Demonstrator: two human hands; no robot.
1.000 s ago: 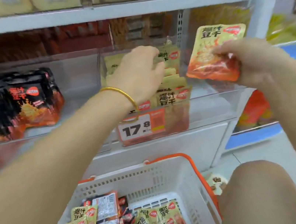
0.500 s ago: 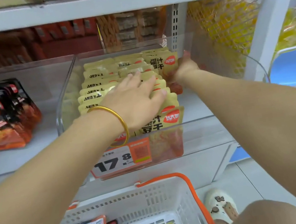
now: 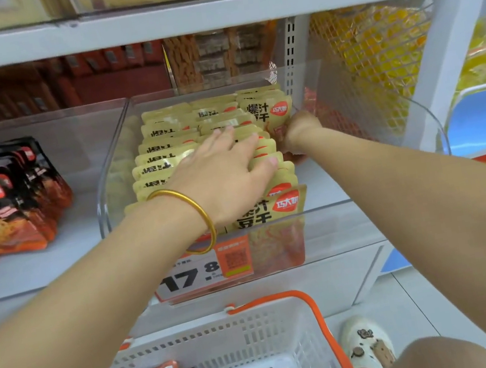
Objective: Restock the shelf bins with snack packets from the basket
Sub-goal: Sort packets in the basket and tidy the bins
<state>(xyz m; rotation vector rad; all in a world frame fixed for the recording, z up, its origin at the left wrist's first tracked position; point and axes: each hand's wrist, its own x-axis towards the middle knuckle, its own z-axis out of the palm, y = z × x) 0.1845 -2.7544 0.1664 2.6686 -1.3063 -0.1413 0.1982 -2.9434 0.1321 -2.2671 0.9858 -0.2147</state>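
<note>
Head view: the left hand (image 3: 223, 171) lies flat, fingers spread wide, pressing the row of yellow snack packets (image 3: 168, 160) inside the clear bin (image 3: 322, 228). Beyond its fingertips, the right hand (image 3: 298, 130) tucks in a packet; its grip is hidden. Likely next: reach below both wrists to the basket (image 3: 259, 334) for more.

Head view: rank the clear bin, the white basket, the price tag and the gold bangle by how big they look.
1. clear bin
2. white basket, though it is cut off by the frame edge and nearer the camera, so unsure against the bin
3. price tag
4. gold bangle
</note>
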